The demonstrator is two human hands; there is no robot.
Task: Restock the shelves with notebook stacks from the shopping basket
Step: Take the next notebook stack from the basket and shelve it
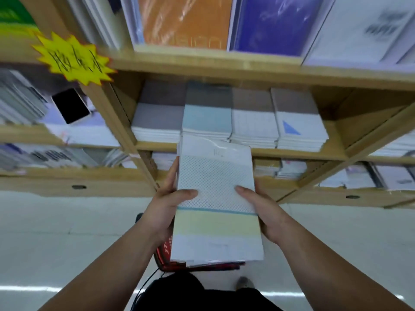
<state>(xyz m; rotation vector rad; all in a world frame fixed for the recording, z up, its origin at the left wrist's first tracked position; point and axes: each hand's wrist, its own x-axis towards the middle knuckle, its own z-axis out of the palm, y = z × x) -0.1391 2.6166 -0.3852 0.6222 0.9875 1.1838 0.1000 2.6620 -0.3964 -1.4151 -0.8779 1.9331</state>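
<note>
I grip the wrapped notebook stack (216, 198) with my left hand (167, 207) and right hand (260, 209), one on each long side, thumbs on top. It hangs just before the wooden shelf (292, 151); the red shopping basket (163, 260) sits lower, also before the shelf.

We get only a red corner of the shopping basket (162, 254); the notebook stack (216, 198) covers the rest. Most fingers of the left hand (166, 212) and right hand (262, 209) go under the stack, out of sight. Writing on the yellow starburst sign (74, 58) is smeared and we can't read it. The stack's cover print is too small to read. The top edge cuts off the orange notebook (186, 21) and purple notebook (276, 23). The left shelves are blurred.
</note>
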